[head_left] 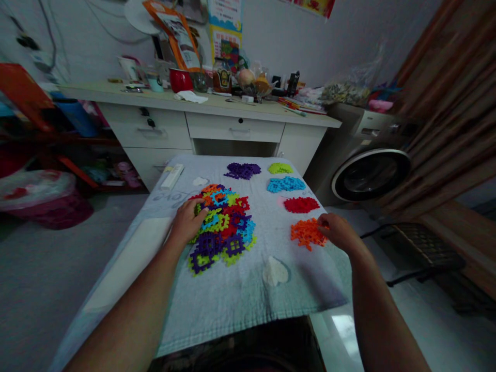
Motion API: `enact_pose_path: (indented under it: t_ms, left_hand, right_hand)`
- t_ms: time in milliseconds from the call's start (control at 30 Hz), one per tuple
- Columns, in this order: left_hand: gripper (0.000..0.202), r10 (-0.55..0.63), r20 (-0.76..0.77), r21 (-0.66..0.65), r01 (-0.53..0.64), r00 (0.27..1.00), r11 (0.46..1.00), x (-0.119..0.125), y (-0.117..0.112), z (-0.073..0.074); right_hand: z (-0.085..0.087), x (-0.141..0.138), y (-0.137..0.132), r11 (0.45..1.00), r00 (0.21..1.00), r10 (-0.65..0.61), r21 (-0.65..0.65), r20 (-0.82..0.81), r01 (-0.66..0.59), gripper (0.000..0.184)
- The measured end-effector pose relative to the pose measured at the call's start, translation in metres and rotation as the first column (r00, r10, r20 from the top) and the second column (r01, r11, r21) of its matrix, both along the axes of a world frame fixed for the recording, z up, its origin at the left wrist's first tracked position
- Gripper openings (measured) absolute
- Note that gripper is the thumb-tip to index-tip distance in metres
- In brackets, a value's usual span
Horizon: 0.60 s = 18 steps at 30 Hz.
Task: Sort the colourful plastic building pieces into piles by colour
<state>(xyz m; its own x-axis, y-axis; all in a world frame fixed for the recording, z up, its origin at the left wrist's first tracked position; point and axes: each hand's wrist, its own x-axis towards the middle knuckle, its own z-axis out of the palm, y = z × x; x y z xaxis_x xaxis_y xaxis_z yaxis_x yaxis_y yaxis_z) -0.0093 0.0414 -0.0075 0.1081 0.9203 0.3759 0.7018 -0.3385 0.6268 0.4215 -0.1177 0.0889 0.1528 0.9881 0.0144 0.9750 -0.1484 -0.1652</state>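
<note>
A mixed heap of coloured plastic interlocking pieces lies in the middle of a cloth-covered table. My left hand rests on the heap's left edge, fingers curled onto the pieces. My right hand is at the right side of a small orange pile, fingers closed against it. Sorted piles lie behind: red, blue, lime green and purple.
A white heart-shaped piece lies near the table's front. A white bar-shaped object sits at the far left corner. Behind stand a cluttered desk and a washing machine; a dark chair is at the right.
</note>
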Motion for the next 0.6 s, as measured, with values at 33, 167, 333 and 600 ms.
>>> enact_pose_path:
  t_ms: [33, 167, 333, 600]
  left_hand:
    - [0.04, -0.003, -0.001, 0.001, 0.003, 1.0, 1.0, 0.0, 0.0, 0.0]
    - [0.039, -0.005, -0.002, -0.006, 0.005, 1.0, 1.0, -0.001, 0.001, -0.001]
    - [0.041, -0.004, -0.005, -0.012, 0.004, 1.0, 1.0, 0.0, 0.001, -0.001]
    - [0.039, -0.009, 0.005, -0.012, 0.009, 1.0, 1.0, -0.001, 0.0, 0.0]
  right_hand:
    - [0.003, 0.0, -0.001, 1.0, 1.0, -0.003, -0.007, -0.003, 0.003, 0.01]
    - [0.016, -0.01, 0.0, 1.0, 1.0, -0.012, 0.003, -0.02, 0.012, 0.011]
    - [0.024, -0.055, 0.017, 0.988, 0.985, 0.142, 0.068, -0.101, -0.136, 0.01]
    - [-0.014, -0.151, 0.049, 0.894, 0.863, 0.445, 0.071, -0.239, -0.442, 0.025]
